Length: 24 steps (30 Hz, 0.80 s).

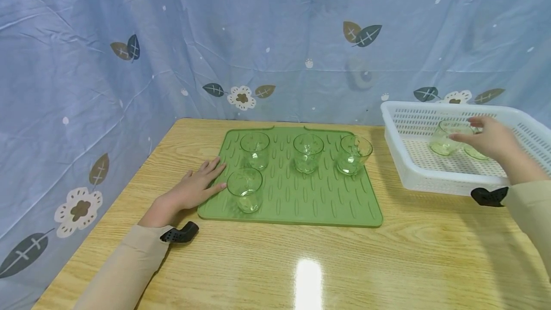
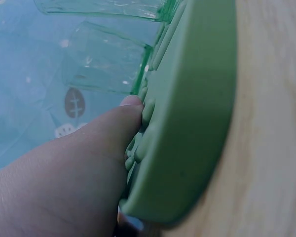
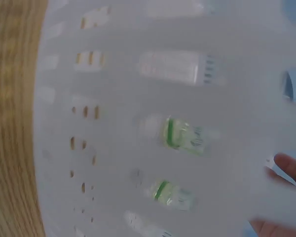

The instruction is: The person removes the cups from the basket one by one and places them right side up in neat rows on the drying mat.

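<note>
My left hand [image 1: 195, 188] rests flat on the left edge of a green ribbed mat [image 1: 288, 200], fingers spread. Its thumb tip reaches close to the front-left glass [image 1: 245, 190]; in the left wrist view the thumb [image 2: 123, 113] lies on the mat's ridged top. Three more clear green glasses stand along the back: left [image 1: 255, 149], middle [image 1: 307, 153] and right [image 1: 353, 156]. Over a white basket [image 1: 435, 178], my right hand [image 1: 492, 140] has thumb and fingers apart above a glass [image 1: 445, 140]. Another glass [image 1: 475, 152] sits under that hand, partly hidden.
The basket's slotted wall [image 3: 118, 138] fills the right wrist view, with glasses showing through its holes. Wooden table [image 1: 241, 262] extends in front of the mat. A blue patterned curtain [image 1: 301, 37] hangs behind and along the left side.
</note>
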Available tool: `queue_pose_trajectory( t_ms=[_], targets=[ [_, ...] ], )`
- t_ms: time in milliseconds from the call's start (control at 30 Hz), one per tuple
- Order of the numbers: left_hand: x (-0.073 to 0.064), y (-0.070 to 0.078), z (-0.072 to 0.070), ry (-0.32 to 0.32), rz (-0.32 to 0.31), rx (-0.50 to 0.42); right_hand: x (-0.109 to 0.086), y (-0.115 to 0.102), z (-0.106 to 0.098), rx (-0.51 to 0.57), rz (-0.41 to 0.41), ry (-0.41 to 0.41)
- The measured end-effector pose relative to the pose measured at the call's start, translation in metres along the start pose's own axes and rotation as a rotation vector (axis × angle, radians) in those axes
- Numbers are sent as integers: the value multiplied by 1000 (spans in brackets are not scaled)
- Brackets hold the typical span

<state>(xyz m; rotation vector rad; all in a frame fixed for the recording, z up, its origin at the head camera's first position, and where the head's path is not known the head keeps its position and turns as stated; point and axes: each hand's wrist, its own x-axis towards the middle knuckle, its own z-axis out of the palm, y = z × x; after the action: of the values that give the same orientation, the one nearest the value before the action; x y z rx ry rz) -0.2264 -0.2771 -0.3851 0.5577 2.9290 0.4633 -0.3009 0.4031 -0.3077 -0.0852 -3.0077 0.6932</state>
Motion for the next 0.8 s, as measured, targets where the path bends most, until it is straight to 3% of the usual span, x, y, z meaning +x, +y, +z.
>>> queue_pose_trajectory(
  t_ms=[200, 400, 800],
  targets=[
    [1, -1, 1, 3, 2, 3, 5, 1, 0, -46, -41, -64],
    [0, -1, 0, 2, 1, 5, 8, 4, 1, -25, -48, -143],
    [1, -3, 0, 4, 2, 6, 10, 3, 3, -90, -82, -119]
  ],
)
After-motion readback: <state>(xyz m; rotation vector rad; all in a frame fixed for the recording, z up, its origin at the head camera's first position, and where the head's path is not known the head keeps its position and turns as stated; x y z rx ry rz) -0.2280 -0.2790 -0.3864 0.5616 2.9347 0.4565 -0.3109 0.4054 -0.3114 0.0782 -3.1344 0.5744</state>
